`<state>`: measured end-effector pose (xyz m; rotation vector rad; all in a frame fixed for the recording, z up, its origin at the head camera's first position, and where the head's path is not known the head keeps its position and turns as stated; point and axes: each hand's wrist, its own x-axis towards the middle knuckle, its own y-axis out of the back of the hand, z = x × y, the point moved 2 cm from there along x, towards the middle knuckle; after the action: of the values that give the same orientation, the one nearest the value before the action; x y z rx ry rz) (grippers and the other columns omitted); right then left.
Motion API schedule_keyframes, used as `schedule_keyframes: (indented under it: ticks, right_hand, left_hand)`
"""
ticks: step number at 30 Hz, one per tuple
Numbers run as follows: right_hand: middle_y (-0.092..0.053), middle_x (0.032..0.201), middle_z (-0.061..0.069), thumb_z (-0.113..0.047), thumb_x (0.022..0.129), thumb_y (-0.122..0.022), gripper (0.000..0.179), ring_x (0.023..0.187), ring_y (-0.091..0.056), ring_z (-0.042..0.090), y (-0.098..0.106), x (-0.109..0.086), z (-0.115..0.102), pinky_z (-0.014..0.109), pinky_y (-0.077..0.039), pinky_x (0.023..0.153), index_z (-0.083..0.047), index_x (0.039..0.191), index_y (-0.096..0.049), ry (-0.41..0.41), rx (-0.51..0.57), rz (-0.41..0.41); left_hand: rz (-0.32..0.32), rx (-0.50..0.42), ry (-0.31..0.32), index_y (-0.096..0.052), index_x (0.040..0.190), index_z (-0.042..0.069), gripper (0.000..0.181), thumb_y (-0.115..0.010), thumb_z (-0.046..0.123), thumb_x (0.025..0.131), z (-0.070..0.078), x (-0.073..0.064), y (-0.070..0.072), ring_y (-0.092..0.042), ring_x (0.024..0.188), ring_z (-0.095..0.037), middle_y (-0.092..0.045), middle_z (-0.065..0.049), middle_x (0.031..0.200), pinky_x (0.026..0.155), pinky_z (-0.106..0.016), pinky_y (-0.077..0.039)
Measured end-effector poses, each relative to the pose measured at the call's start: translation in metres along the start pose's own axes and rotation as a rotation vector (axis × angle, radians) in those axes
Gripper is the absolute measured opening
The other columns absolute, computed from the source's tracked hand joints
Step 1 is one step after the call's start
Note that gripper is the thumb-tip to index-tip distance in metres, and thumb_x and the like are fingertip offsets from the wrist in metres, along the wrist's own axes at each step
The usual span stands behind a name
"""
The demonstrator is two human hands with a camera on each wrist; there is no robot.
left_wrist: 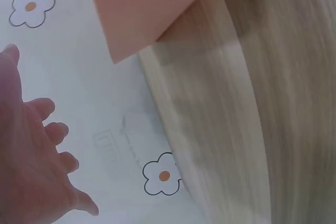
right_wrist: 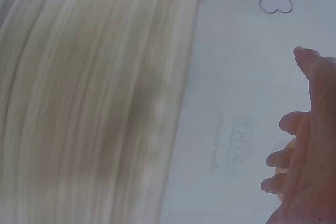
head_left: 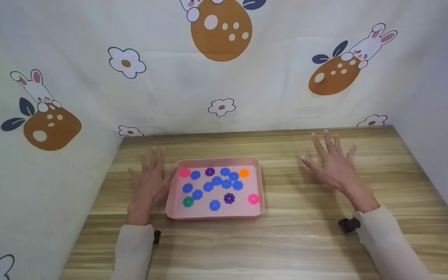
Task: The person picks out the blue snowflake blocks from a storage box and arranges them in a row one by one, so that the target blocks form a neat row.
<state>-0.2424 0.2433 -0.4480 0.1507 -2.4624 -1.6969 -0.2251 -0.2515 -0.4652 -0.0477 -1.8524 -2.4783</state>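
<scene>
A shallow pink tray (head_left: 216,214) stands on the wooden table, left of its middle. Scattered inside it lie flower-shaped plastic pieces: several blue pieces (head_left: 214,205), two purple pieces (head_left: 229,198), two pink pieces (head_left: 253,199), one orange piece (head_left: 244,173) and one green piece (head_left: 188,202). Just left of the tray is my left hand (head_left: 149,186), fingers spread, its thumb close to the rim; whether they touch I cannot tell. Well to the tray's right, my right hand (head_left: 335,167) is spread palm down and holds nothing. Both wrist views show the fingers extended.
The wood-grain table (head_left: 301,249) extends around the tray. Behind it and along the left side hangs a pale cloth (head_left: 169,93) printed with rabbits and flowers. Dark wrist devices (head_left: 349,224) sit at both sleeve cuffs.
</scene>
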Motion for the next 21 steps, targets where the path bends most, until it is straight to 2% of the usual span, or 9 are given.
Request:
schedule_keyframes:
  ticks: [6,11,17,21]
  right_hand:
    - [-0.007,0.168,0.023,-0.065,0.099,-0.041,0.084,0.153,-0.001,0.052,-0.002,-0.004,-0.022,0.08,0.016,0.109,-0.013,0.161,-0.019,0.048,0.056,0.03]
    - [-0.006,0.169,0.019,-0.065,0.099,-0.041,0.084,0.155,0.001,0.046,-0.007,-0.005,-0.041,0.077,0.018,0.112,-0.017,0.162,-0.015,0.059,0.134,0.004]
    - [-0.005,0.17,0.012,-0.06,0.101,-0.043,0.08,0.157,0.0,0.041,-0.01,-0.006,-0.072,0.072,0.014,0.117,-0.02,0.162,-0.011,0.081,0.26,-0.036]
    - [-0.006,0.171,0.007,-0.055,0.103,-0.043,0.076,0.158,-0.002,0.035,-0.013,-0.004,-0.093,0.067,0.011,0.121,-0.021,0.162,-0.01,0.103,0.368,-0.06]
  left_hand:
    - [-0.022,-0.16,0.01,-0.005,0.163,0.025,0.082,-0.026,0.071,0.098,0.001,-0.007,0.0,0.008,0.155,-0.042,-0.002,-0.006,0.171,0.112,-0.079,0.012]
    - [-0.022,-0.354,0.035,-0.003,0.162,0.03,0.074,-0.03,0.063,0.102,0.004,-0.015,0.003,0.009,0.157,-0.036,0.002,0.001,0.171,0.118,-0.072,0.012]
    - [-0.004,-0.603,0.084,-0.007,0.161,0.034,0.07,-0.029,0.063,0.102,0.009,-0.024,0.011,0.003,0.159,-0.028,-0.002,0.007,0.171,0.126,-0.061,0.0]
    - [-0.008,-0.766,0.072,-0.011,0.161,0.03,0.064,-0.023,0.058,0.105,0.009,-0.024,0.011,-0.004,0.159,-0.023,-0.008,0.005,0.171,0.129,-0.052,-0.007]
